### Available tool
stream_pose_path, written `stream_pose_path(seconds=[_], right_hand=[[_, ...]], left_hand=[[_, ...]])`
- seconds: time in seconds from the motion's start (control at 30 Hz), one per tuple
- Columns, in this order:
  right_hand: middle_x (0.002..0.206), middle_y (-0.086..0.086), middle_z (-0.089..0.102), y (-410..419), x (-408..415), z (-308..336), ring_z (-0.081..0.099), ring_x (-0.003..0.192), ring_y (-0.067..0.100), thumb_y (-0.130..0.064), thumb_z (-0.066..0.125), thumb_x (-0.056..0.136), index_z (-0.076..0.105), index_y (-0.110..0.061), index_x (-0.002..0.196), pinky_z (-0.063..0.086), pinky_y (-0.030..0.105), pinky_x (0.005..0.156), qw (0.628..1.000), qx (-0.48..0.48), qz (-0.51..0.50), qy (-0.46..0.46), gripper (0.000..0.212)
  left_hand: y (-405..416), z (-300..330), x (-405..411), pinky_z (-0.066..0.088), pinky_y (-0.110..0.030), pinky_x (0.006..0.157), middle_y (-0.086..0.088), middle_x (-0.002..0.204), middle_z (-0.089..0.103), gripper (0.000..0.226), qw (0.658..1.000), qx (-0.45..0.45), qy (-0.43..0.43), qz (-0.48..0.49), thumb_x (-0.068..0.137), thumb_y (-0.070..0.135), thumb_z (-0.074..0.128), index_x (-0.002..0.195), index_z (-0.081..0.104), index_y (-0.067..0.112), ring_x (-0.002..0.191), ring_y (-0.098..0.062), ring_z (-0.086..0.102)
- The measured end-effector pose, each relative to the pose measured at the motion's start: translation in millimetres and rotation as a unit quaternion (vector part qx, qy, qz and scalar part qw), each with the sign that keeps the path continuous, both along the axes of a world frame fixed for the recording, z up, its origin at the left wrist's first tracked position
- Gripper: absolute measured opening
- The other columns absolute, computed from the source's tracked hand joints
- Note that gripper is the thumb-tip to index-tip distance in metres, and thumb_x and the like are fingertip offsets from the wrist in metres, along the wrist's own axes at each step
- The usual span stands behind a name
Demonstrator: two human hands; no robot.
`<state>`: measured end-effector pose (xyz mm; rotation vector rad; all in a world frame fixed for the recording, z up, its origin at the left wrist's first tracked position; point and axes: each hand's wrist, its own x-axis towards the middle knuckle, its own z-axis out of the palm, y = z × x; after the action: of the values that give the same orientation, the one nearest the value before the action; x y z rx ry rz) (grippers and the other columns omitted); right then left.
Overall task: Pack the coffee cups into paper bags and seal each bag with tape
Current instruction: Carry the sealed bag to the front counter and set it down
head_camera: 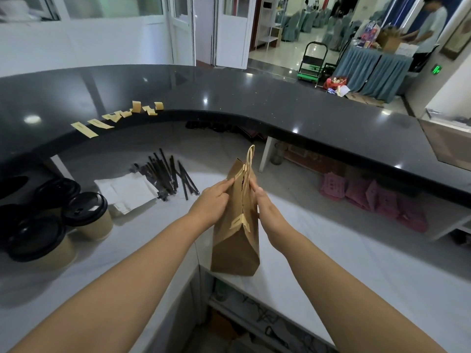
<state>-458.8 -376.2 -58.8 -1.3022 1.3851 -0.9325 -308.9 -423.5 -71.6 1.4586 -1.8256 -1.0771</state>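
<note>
At the worktop's (331, 250) near edge a paper bag (235, 245) stands upright; the left hand (212, 202) and right hand (266, 207) pinch its taped top from both sides.

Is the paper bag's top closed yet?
Closed: the paper bag has two tape strips across its top edge, which both hands press together.

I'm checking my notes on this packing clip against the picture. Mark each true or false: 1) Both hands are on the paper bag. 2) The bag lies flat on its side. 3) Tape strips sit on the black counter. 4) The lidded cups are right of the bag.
1) Both the left hand and right hand are on the paper bag: true.
2) False: it stands upright.
3) Tape strips lie on the black counter: true.
4) False: the lidded cups stand left of it.
</note>
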Motion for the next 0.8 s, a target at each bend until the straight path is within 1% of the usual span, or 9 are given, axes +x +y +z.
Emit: stream_pose_path(seconds=[0.1, 0.2, 0.3, 0.37, 0.43, 0.53, 0.6, 0.67, 0.8], right_hand=[[0.147, -0.014, 0.03, 10, -5, -3, 0.031, 0.133, 0.007, -0.059, 0.017, 0.094, 0.022, -0.045, 0.145, 0.028, 0.033, 0.109, 1.0, 0.0, -0.001, -0.014, 0.053], [0.157, -0.008, 0.018, 23, -16, -19, 0.024, 0.143, 0.017, -0.054, 0.022, 0.097, 0.016, -0.038, 0.149, 0.025, 0.042, 0.116, 0.998, 0.053, -0.036, -0.007, 0.054], [0.157, -0.005, 0.021, 39, -31, -44, 0.028, 0.142, 0.018, -0.022, 0.034, 0.104, 0.018, -0.029, 0.15, 0.028, 0.041, 0.115, 0.994, 0.101, -0.043, 0.001, 0.05], [0.156, -0.005, 0.024, 51, -40, -57, 0.031, 0.14, 0.016, 0.004, 0.038, 0.093, 0.02, -0.028, 0.149, 0.034, 0.035, 0.109, 0.991, 0.131, -0.015, 0.025, 0.068], [0.156, -0.007, 0.024, 61, -42, -67, 0.028, 0.142, 0.015, 0.011, 0.042, 0.083, 0.018, -0.027, 0.151, 0.038, 0.03, 0.102, 0.987, 0.152, 0.02, 0.041, 0.081], [0.153, -0.01, 0.028, 71, -35, -72, 0.03, 0.139, 0.015, 0.001, 0.057, 0.073, 0.019, -0.032, 0.15, 0.047, 0.027, 0.095, 0.987, 0.15, 0.06, 0.02, 0.092], [0.146, -0.013, 0.035, 75, -27, -72, 0.036, 0.133, 0.013, -0.007, 0.068, 0.077, 0.023, -0.035, 0.148, 0.049, 0.024, 0.092, 0.99, 0.132, 0.057, 0.001, 0.088], [0.144, -0.014, 0.037, 77, -21, -72, 0.036, 0.132, 0.011, -0.015, 0.071, 0.08, 0.025, -0.037, 0.147, 0.045, 0.03, 0.1, 0.992, 0.12, 0.039, -0.017, 0.084], [0.143, -0.01, 0.041, 85, -15, -75, 0.037, 0.133, 0.015, -0.026, 0.071, 0.075, 0.027, -0.036, 0.146, 0.04, 0.043, 0.109, 0.992, 0.118, 0.013, -0.039, 0.085]], left_hand=[[5, -7, 7, 0.026, -0.029, 0.11, 0.007, 0.15, 0.034, 0.051, 0.999, 0.048, 0.021, -0.001, 0.097, 0.013, 0.03, 0.145, 0.034, 0.029, 0.137, -0.015, 0.031], [14, -22, 20, 0.03, -0.031, 0.111, 0.01, 0.149, 0.035, 0.052, 0.994, 0.097, 0.056, -0.01, 0.098, 0.013, 0.033, 0.145, 0.032, 0.033, 0.136, -0.014, 0.034], [26, -33, 32, 0.035, -0.036, 0.109, 0.007, 0.143, 0.041, 0.059, 0.99, 0.127, 0.061, -0.03, 0.095, 0.001, 0.034, 0.145, 0.031, 0.031, 0.131, -0.018, 0.042], [37, -38, 40, 0.042, -0.033, 0.1, 0.006, 0.141, 0.043, 0.072, 0.987, 0.142, 0.045, -0.063, 0.089, -0.013, 0.033, 0.146, 0.029, 0.031, 0.122, -0.019, 0.05], [48, -44, 49, 0.045, -0.026, 0.09, 0.007, 0.14, 0.042, 0.083, 0.98, 0.161, 0.025, -0.11, 0.084, -0.018, 0.039, 0.147, 0.024, 0.033, 0.122, -0.017, 0.049], [62, -52, 56, 0.049, -0.022, 0.081, 0.01, 0.137, 0.041, 0.094, 0.967, 0.188, 0.024, -0.171, 0.079, -0.006, 0.061, 0.148, 0.014, 0.036, 0.125, -0.017, 0.043], [69, -57, 56, 0.049, -0.019, 0.079, 0.01, 0.135, 0.041, 0.101, 0.965, 0.195, 0.041, -0.173, 0.076, 0.006, 0.072, 0.148, 0.009, 0.037, 0.126, -0.017, 0.04], [73, -60, 53, 0.046, -0.018, 0.087, 0.011, 0.136, 0.041, 0.105, 0.964, 0.2, 0.075, -0.161, 0.074, 0.014, 0.078, 0.148, 0.007, 0.037, 0.128, -0.017, 0.037], [80, -60, 48, 0.044, -0.021, 0.093, 0.022, 0.127, 0.046, 0.094, 0.964, 0.188, 0.126, -0.141, 0.076, 0.021, 0.077, 0.146, 0.016, 0.038, 0.125, -0.013, 0.04]])
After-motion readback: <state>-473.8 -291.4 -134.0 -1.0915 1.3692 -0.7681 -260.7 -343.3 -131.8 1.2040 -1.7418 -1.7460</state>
